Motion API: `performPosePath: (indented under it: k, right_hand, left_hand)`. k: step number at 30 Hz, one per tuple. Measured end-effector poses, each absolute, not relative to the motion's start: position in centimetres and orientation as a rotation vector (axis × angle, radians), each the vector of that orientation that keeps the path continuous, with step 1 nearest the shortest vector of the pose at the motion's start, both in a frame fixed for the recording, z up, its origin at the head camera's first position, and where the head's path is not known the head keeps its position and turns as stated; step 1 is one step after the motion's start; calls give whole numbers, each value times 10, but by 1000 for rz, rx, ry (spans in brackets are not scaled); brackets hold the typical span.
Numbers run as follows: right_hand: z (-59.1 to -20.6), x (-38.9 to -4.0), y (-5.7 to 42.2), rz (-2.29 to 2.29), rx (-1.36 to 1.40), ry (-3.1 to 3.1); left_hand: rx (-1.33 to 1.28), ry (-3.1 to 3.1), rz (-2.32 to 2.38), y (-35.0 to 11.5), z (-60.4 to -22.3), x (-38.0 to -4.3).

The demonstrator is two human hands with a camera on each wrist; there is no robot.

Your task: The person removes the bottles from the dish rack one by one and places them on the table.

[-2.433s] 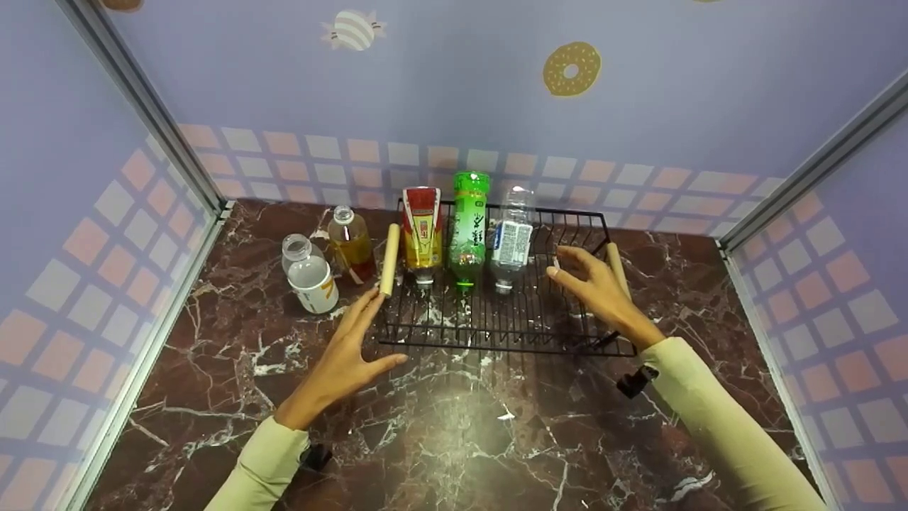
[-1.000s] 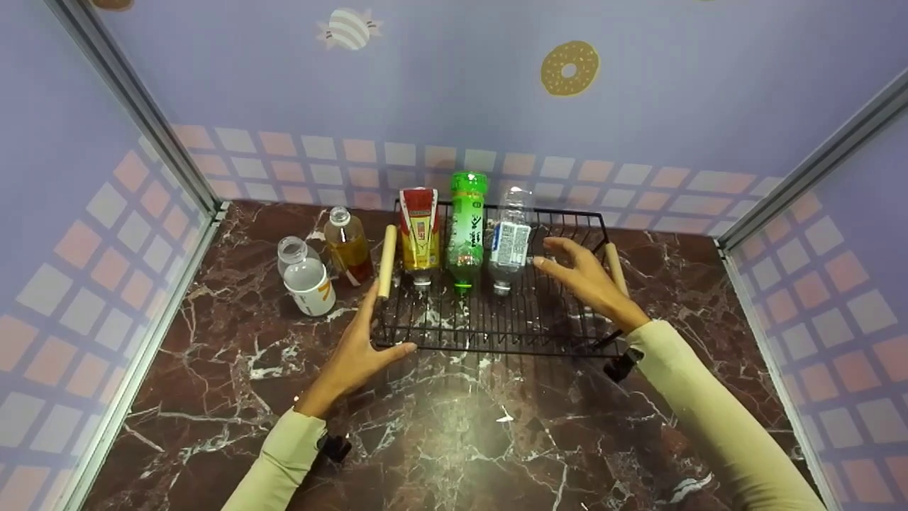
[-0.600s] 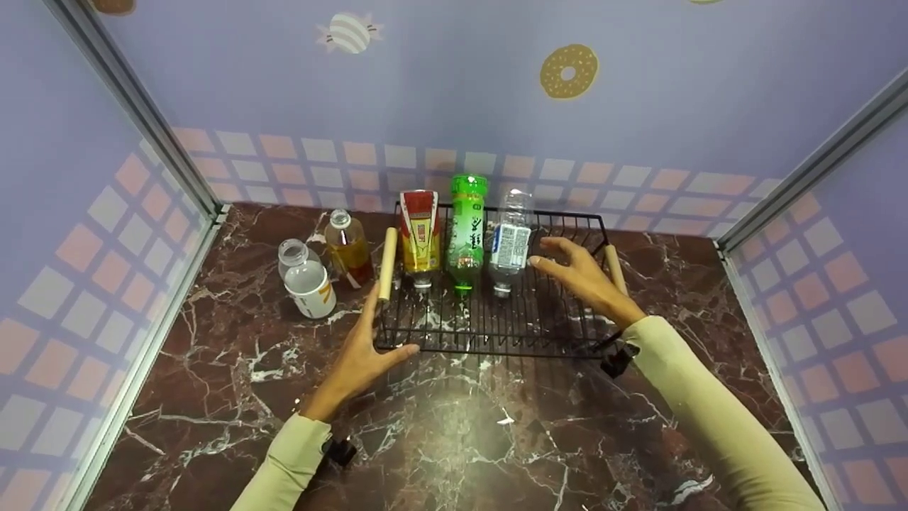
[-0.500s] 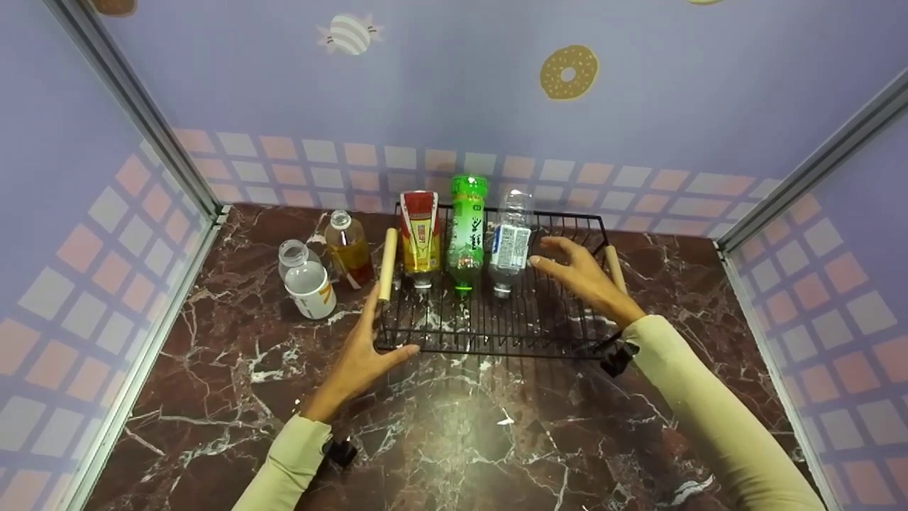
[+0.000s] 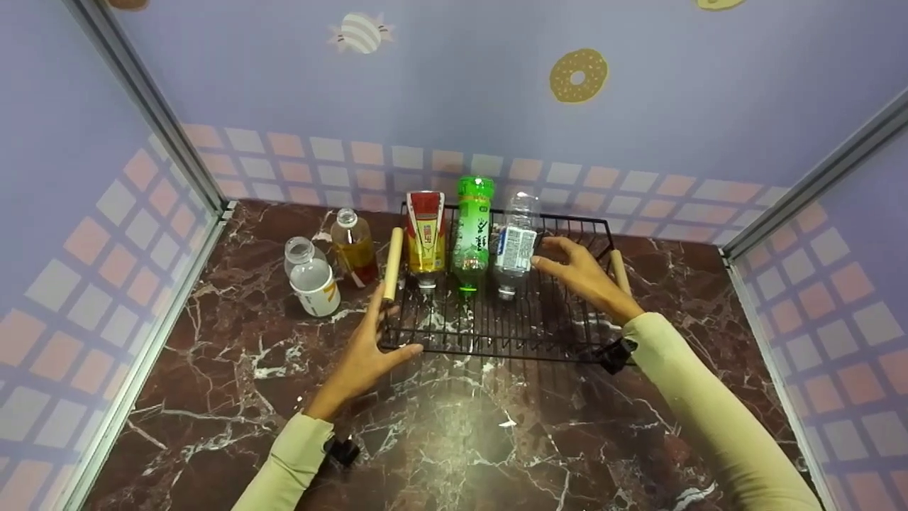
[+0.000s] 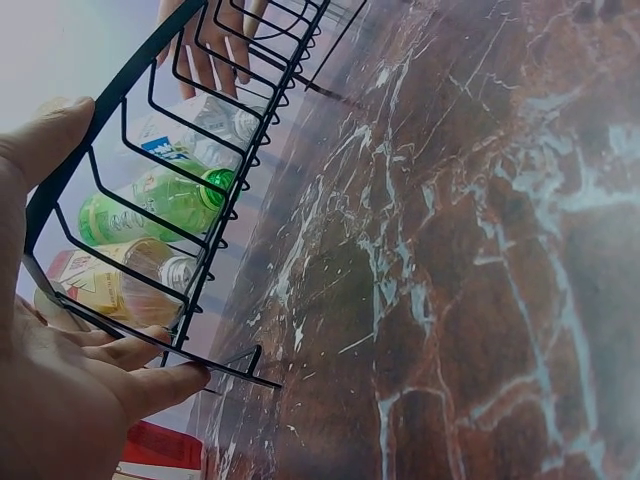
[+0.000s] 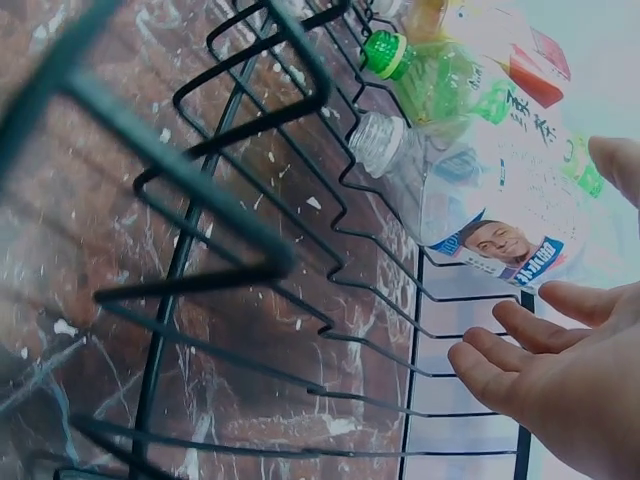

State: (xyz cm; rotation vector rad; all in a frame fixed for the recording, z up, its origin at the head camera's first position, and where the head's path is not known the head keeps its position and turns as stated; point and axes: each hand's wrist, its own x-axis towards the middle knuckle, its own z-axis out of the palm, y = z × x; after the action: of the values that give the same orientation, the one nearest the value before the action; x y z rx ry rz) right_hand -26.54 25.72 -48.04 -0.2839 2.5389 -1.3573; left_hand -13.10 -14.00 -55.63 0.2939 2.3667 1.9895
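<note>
A black wire rack (image 5: 489, 353) with pale wooden handles holds three plastic bottles, caps toward the front: a red-and-yellow labelled bottle (image 5: 426, 231), a green bottle (image 5: 472, 231) and a clear bottle (image 5: 516, 248) with a white label. My left hand (image 5: 365, 355) is at the rack's front-left corner below the left handle (image 5: 393, 264). In the left wrist view its thumb lies against the rail, fingers extended by the rack's end. My right hand (image 5: 585, 279) hovers over the rack's right part, fingers spread beside the clear bottle. Whether it touches that bottle is unclear.
Left of the rack stand an uncapped clear bottle (image 5: 312, 280) with a white label and a bottle of amber liquid (image 5: 354, 248). All rests on a dark marbled table (image 5: 454, 440), walled at the back and both sides.
My left hand has moved right, closer in around the rack's corner. My right hand has shifted left toward the clear bottle. The bottles keep their places in the rack.
</note>
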Motion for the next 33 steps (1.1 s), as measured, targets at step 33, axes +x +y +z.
performPosePath:
  k: [33]
  right_hand:
    - [-494,-294,244,-1317,-254,2422]
  left_hand:
    - [290,2346,2005,-140,-559,-131]
